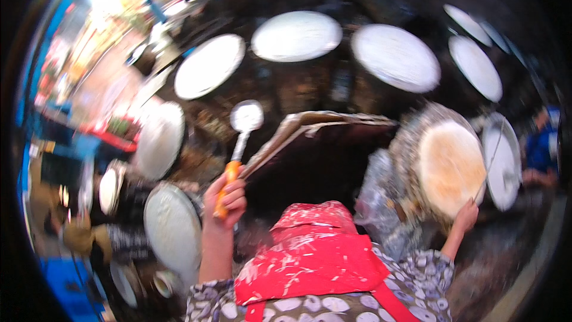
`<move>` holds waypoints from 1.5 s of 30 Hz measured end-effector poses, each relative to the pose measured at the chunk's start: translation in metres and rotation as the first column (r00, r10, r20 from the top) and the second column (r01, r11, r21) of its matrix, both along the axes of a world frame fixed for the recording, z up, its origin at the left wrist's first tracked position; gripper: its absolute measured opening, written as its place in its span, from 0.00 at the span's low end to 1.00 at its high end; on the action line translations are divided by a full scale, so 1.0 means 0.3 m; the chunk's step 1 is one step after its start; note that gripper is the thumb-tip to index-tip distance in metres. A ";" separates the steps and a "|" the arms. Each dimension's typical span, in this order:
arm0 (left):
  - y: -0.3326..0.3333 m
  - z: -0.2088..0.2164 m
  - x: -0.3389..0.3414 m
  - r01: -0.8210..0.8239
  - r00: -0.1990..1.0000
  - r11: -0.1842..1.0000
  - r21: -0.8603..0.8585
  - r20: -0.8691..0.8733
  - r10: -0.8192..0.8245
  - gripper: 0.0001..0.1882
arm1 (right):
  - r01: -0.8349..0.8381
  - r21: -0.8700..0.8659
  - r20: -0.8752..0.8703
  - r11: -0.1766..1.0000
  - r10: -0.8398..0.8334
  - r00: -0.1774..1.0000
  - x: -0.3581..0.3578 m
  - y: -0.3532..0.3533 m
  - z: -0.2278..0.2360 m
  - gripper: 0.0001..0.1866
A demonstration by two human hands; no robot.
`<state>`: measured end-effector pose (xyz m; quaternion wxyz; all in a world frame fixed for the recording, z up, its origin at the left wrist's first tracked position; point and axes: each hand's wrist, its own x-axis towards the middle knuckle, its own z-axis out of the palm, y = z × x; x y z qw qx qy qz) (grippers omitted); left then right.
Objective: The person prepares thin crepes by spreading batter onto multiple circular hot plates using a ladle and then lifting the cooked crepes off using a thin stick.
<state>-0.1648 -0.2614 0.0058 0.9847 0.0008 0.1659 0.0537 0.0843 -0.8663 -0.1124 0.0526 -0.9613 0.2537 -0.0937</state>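
My left hand (225,198) is raised, its fingers wrapped round the orange handle of a ladle (246,117). The ladle's round head is pale and coated, pointing away from me. On my right, my right hand (466,217) pinches a thin stick (493,158) at the near edge of a round pan. In that pan lies a pale round flatbread (451,170), browned in patches. The stick slants up from my fingers past the flatbread's right side. Just beyond it stands another round pan (502,164) with a whitish surface.
Several round pans with white surfaces curve around me, among them a far middle one (297,36) and a near left one (173,226). A clear plastic bag (380,200) hangs beside the flatbread's pan. At the far right is a person in blue (542,149).
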 end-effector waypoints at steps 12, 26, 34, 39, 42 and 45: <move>-0.139 0.083 -0.305 -0.514 0.839 0.799 0.313 -0.009 0.544 0.20 | -0.689 0.714 -0.007 -0.126 0.982 -0.187 -0.066 1.525 0.032 0.17; -0.878 -0.191 -0.954 -0.830 -0.068 0.289 0.477 -0.601 0.797 0.13 | -0.142 0.630 -0.006 -0.763 0.178 -0.984 -0.345 1.732 -0.180 0.11; -0.743 -0.727 -1.417 -0.234 -0.328 0.819 0.523 -0.836 0.440 0.19 | -0.084 0.522 -0.057 -0.849 0.064 -0.996 -0.651 1.852 -0.145 0.10; -0.680 -0.738 -1.479 0.483 -0.502 0.872 0.078 -0.791 0.349 0.19 | -0.111 0.537 -0.054 -0.836 0.098 -0.994 -0.811 1.863 -0.198 0.11; -0.829 -0.776 -1.532 0.463 -0.357 0.873 0.149 -0.871 0.338 0.21 | -0.097 0.580 -0.089 -0.808 0.056 -0.994 -0.967 1.851 -0.275 0.12; -0.915 -0.755 -1.480 -0.062 -0.028 0.929 0.365 -0.931 0.364 0.21 | -0.201 0.872 -0.122 -0.446 0.200 -0.972 -1.173 1.808 -0.367 0.15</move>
